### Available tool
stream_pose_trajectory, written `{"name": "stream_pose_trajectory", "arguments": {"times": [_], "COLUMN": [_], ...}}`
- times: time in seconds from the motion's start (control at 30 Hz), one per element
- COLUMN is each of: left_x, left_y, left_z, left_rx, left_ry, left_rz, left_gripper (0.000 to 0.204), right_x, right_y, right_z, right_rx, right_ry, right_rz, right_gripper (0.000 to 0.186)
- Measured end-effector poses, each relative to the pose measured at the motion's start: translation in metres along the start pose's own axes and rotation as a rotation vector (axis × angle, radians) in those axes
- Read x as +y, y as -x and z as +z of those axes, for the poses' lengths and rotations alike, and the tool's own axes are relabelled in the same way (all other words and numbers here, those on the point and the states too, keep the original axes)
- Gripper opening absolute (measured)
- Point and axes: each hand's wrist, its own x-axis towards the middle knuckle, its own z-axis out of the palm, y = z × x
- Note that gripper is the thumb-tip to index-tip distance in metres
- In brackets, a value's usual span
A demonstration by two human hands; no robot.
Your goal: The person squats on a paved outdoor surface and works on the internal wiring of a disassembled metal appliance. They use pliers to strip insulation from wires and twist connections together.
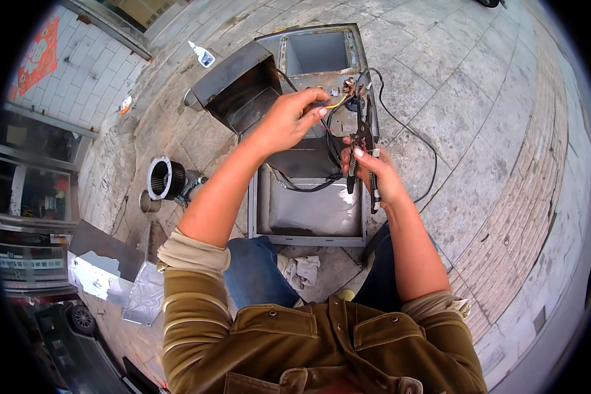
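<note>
My left hand [287,125] pinches a dark wire between thumb and forefinger, beside a thin yellow wire [336,105] that leads to a cluster of wire ends [350,87]. In my right hand [386,176] is a pair of dark pliers [366,139], jaws pointing away from me and handles toward me. The jaws stand close to the wires; whether they touch any is unclear. Both hands are over a dirty metal appliance housing [307,80] with a square opening at its far end. A black cable [410,125] loops out to the right of it.
An open metal box section [240,85] leans at the housing's left. Nearer me lies a shallow metal frame [308,240]. To the left are a round fan wheel [167,178] and sheet-metal panels [108,259]. A spray bottle [202,55] and a white rag [302,270] lie on the paving.
</note>
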Motion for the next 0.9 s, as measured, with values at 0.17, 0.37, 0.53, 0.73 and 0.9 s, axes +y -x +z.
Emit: {"name": "stream_pose_trajectory", "arguments": {"times": [0.17,0.37,0.53,0.73,0.9], "left_x": [0.012,0.006,0.009,0.011,0.01], "left_y": [0.001,0.005,0.004,0.006,0.005], "left_z": [0.008,0.011,0.01,0.011,0.012], "left_rx": [0.056,0.072,0.07,0.077,0.079], "left_ry": [0.001,0.084,0.066,-0.007,-0.046], "left_rz": [-0.004,0.002,-0.012,0.005,0.036], "left_gripper": [0.015,0.015,0.013,0.012,0.011], "right_x": [0.002,0.001,0.002,-0.002,0.001], "right_y": [0.0,0.0,0.0,0.004,0.003], "right_z": [0.003,0.009,0.005,0.011,0.007], "right_rx": [-0.075,-0.154,-0.171,-0.089,-0.078], "right_ry": [0.091,0.174,0.187,0.3,0.423], "right_rz": [0.016,-0.003,0.026,0.044,-0.014], "right_gripper": [0.045,0.043,0.043,0.041,0.042]}}
